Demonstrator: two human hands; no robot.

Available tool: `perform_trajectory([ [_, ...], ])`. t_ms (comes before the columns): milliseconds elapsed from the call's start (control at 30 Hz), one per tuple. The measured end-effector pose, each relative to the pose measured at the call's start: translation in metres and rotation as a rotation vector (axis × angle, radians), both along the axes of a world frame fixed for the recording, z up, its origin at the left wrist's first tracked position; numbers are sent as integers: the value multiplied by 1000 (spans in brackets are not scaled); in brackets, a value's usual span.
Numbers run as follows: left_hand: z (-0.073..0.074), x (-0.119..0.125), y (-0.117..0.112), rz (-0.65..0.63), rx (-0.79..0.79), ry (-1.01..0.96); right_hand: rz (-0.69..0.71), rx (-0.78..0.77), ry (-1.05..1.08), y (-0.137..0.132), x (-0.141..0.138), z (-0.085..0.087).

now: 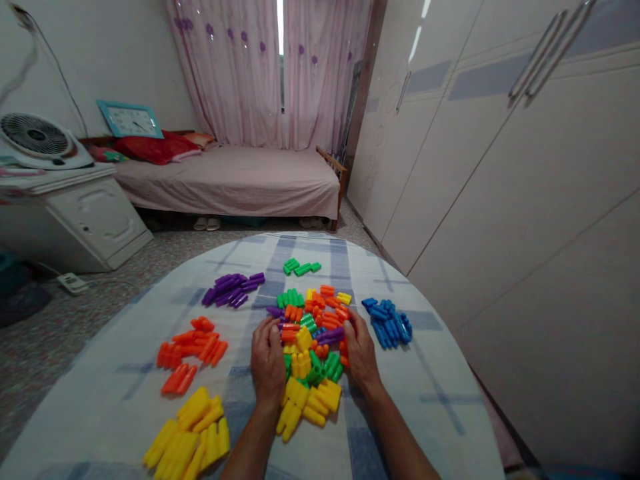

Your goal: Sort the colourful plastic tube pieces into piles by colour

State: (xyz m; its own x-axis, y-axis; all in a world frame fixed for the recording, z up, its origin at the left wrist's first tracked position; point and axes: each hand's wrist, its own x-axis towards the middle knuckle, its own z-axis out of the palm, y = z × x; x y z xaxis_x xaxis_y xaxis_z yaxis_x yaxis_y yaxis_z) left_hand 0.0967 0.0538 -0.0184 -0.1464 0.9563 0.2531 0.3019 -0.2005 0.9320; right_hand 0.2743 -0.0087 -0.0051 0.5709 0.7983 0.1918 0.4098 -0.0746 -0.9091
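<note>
View from a head-worn camera, looking down at a round surface (440, 400) covered with a pale checked cloth, in a bedroom.

Both hands lie open, with nothing gripped. The left hand (269, 363) and right hand (361, 353) press against opposite sides of a mixed heap of blocks (313, 333) at the centre of the cloth. The heap is made of small rounded plastic pieces in yellow, green, orange and purple.

Sorting by colour looks well along but unfinished. Five single-colour groups lie apart from the heap, and the one mixed heap is still unsorted.

- The purple group (231, 289) lies beyond the left hand and holds roughly ten pieces.
- The green group (301, 268) is farthest away and holds about five.
- The blue group (389, 321) lies just beside the right hand and holds roughly ten.
- The orange group (190, 350) is well to the left and holds over a dozen.
- The yellow group (187, 437) is nearest on the left and holds about a dozen.

The pieces overlap, so exact counts cannot be told. The heap holds several dozen.

Behind are a bed (235, 177) with pink covers, a fan (35, 137) and a wardrobe (500, 167).
</note>
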Motion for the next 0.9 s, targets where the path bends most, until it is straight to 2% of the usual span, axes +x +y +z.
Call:
perform_trajectory([
  [133, 4, 0, -3, 18, -2, -43, -73, 60, 121, -5, -1, -1],
  [300, 11, -1, -6, 66, 23, -128, -24, 132, 206, -5, 1, -4],
  [433, 19, 0, -12, 74, 89, -141, -49, 143, 204, 0, 4, -7],
  [533, 34, 1, -24, 48, 86, -144, -70, 132, 202, 1, 5, -9],
  [667, 65, -6, -44, 2, 40, -131, -73, 117, 203, 0, 4, -9],
  [767, 81, -20, -48, -46, 38, -55, -74, 96, 213, 0, 4, -9],
  [833, 81, -30, -42, -99, 43, 90, -87, 78, 228, 0, 4, -9],
  [900, 75, -37, -32, -137, 13, 285, -97, 58, 241, 0, 4, -9],
])
